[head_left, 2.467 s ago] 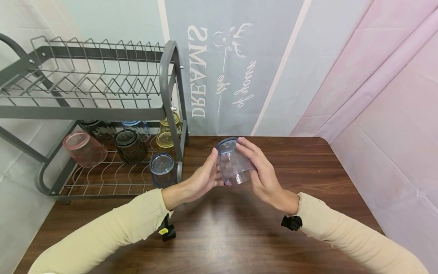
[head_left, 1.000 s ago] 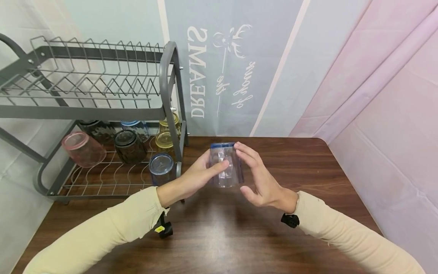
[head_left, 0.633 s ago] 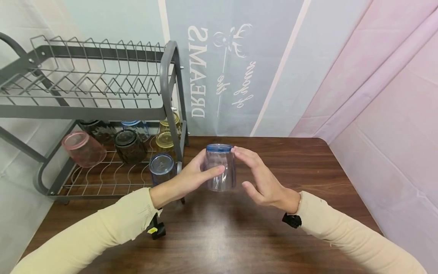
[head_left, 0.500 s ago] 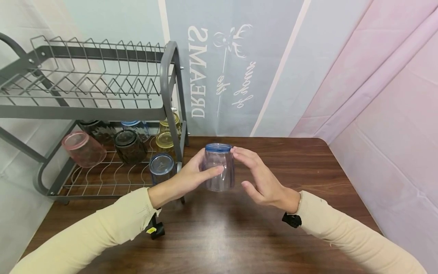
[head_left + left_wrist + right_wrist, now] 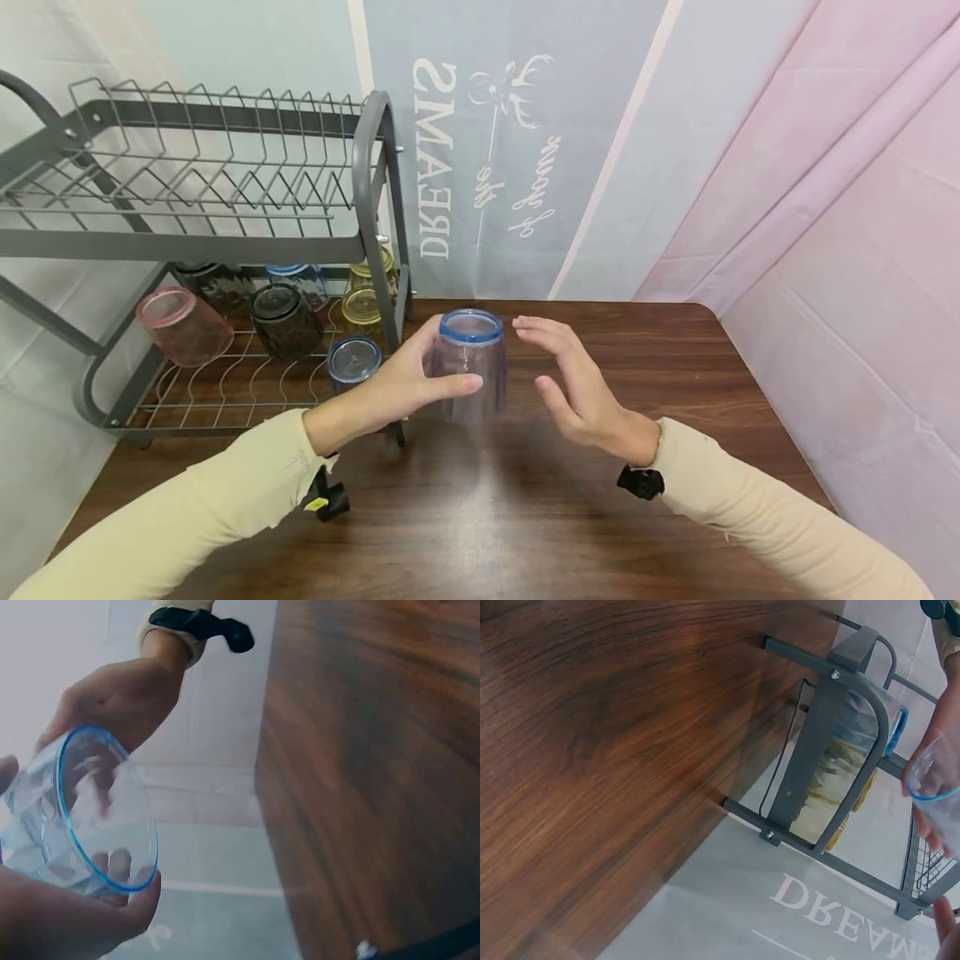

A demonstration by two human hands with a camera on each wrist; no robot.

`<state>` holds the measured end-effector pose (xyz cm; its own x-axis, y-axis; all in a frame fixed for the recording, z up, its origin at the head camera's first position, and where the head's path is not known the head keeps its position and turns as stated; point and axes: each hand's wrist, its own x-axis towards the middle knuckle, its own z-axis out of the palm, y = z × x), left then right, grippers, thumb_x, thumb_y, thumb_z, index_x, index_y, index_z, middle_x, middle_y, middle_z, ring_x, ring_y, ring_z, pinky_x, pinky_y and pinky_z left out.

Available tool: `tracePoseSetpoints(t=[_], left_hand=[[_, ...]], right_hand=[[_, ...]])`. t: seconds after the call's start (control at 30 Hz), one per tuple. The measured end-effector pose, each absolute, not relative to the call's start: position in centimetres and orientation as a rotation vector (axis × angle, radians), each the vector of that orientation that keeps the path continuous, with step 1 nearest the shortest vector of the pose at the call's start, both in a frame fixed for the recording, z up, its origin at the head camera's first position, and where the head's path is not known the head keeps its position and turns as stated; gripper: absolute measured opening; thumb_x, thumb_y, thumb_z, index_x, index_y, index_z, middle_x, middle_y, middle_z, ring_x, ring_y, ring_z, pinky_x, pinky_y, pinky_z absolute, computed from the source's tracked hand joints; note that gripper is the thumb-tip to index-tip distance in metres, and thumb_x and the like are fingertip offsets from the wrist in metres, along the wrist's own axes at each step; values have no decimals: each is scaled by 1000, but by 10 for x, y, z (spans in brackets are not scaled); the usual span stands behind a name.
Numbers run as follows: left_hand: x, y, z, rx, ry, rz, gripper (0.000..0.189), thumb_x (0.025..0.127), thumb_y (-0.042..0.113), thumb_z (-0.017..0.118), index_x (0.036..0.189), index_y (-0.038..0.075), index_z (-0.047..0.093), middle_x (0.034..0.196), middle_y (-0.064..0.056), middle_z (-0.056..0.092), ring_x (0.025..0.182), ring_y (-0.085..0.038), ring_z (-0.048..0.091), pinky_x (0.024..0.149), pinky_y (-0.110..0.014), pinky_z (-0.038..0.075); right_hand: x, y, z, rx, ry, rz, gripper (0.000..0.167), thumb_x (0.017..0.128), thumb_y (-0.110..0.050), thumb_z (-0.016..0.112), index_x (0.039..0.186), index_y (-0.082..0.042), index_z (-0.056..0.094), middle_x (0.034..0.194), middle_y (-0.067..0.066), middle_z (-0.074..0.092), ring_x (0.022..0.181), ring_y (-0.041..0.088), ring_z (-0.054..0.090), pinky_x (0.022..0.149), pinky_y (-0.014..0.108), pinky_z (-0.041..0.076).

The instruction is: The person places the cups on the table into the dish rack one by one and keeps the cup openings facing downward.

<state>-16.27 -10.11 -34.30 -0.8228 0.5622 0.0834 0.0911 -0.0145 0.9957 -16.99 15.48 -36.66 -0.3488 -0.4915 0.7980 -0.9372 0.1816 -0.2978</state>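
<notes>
My left hand [image 5: 393,379] grips a clear, blue-tinted drinking glass [image 5: 489,367] round its side, thumb across the front. The glass is held bottom up, its thick blue base ring on top, over the table [image 5: 480,517]. In the left wrist view the wide mouth of the glass [image 5: 112,817], edged in thin blue, faces the table side. My right hand [image 5: 581,396] is beside the glass on the right, fingers and thumb apart, with a gap between fingertips and glass. At the right edge of the right wrist view, part of the glass [image 5: 939,776] shows.
A grey two-tier dish rack [image 5: 180,247] stands at the left. On its lower tier sit several glasses, among them a pink glass [image 5: 195,333], a dark grey glass [image 5: 287,329], a yellow glass [image 5: 362,307] and a blue glass [image 5: 354,362]. A printed curtain [image 5: 585,100] hangs behind the table.
The glass, first between both hands and tilted, is now held by my left hand alone, more upright. Left hand and glass have moved left; my right fingers have come off the glass.
</notes>
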Motion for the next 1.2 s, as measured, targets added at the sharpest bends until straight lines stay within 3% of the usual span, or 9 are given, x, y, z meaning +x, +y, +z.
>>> tracePoseSetpoints(t=[0.1, 0.27, 0.4, 0.5, 0.63, 1.03, 1.2], left_hand=[[-162, -110, -338, 756, 1933, 1873, 76, 88, 25, 81, 148, 8, 37, 137, -15, 57, 121, -28, 59, 99, -44, 52], [-159, -130, -329, 908, 1919, 1814, 78, 86, 25, 84, 147, 7, 38, 136, -15, 56, 121, -30, 59, 99, -46, 53], [-156, -150, -323, 997, 1936, 1762, 77, 86, 20, 84, 147, 6, 39, 137, -15, 53, 124, -31, 58, 101, -43, 52], [-155, -164, -320, 1060, 1987, 1729, 76, 84, 11, 84, 146, 5, 40, 136, -14, 54, 124, -30, 58, 102, -40, 51], [-152, -186, -316, 1100, 2058, 1698, 79, 81, -2, 82, 146, 4, 38, 135, -15, 54, 121, -26, 59, 99, -37, 53], [-142, -246, -314, 990, 2237, 1699, 88, 78, -19, 75, 150, 10, 35, 134, -5, 56, 116, -13, 62, 86, -27, 58], [-141, -268, -321, 938, 2347, 1621, 92, 79, -21, 73, 153, 11, 28, 134, -3, 53, 112, -11, 64, 77, -30, 60]], right_hand=[[-169, 154, -368, 1245, -2007, 1162, 46, 109, -28, 40, 132, 10, 51, 135, 23, 56, 128, 31, 53, 110, 36, 42], [-168, 152, -368, 1021, -2237, 1428, 29, 109, -13, 44, 131, 0, 56, 130, 16, 62, 118, 21, 60, 97, 33, 52], [-170, 147, -369, 847, -2368, 1656, 24, 108, -4, 44, 127, 2, 58, 122, 18, 65, 112, 19, 63, 89, 36, 57], [-173, 140, -371, 783, -2429, 1754, 25, 108, -5, 45, 126, 5, 60, 117, 21, 68, 106, 23, 66, 86, 38, 59], [-175, 128, -376, 759, -2519, 1816, 26, 108, -9, 48, 125, 5, 62, 113, 20, 71, 102, 28, 69, 83, 38, 60], [-171, 85, -393, 829, -2710, 1934, 29, 108, -11, 51, 129, 4, 63, 111, 18, 73, 105, 35, 69, 79, 40, 61], [-170, 69, -397, 882, -2799, 1944, 32, 107, -12, 54, 133, 4, 62, 120, 19, 71, 108, 33, 68, 77, 30, 60]])
